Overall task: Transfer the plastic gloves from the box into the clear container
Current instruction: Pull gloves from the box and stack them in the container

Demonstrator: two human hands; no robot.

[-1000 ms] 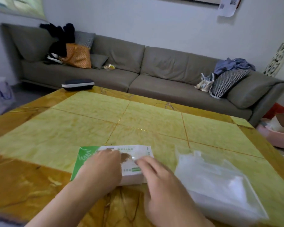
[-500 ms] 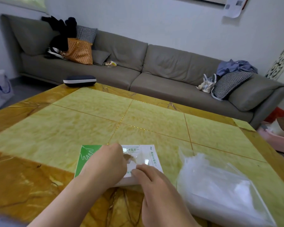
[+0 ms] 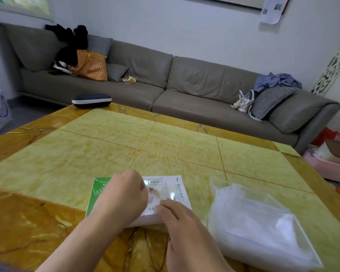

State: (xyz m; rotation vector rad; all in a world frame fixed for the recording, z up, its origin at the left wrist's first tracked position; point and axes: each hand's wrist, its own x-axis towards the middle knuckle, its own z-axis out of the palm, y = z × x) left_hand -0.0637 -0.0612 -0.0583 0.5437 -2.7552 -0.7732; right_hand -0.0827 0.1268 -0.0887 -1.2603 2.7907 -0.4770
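The flat green-and-white cardboard glove box (image 3: 173,195) lies on the yellow-green marble-patterned table (image 3: 106,154), close to its near edge and roughly midway along it. Its long axis runs left to right along that edge, green end to the left, with the opening in the top face showing crinkled clear film. Judged from this, the thin plastic gloves (image 3: 155,193) inside are near weightless, limp and slippery, and likely to cling and come out in a bunch; take them by a pinch at the opening while the box is pinned. The box itself looks light and would slide if pulled unsupported.

Your left hand (image 3: 124,199) rests on the box top with fingers curled at the opening; I cannot tell whether they pinch film. Your right hand (image 3: 185,222) presses fingertips on the near right part of the box.

The clear plastic container (image 3: 283,242), already holding white film, sits just beside the box on its right, towards the near right corner.
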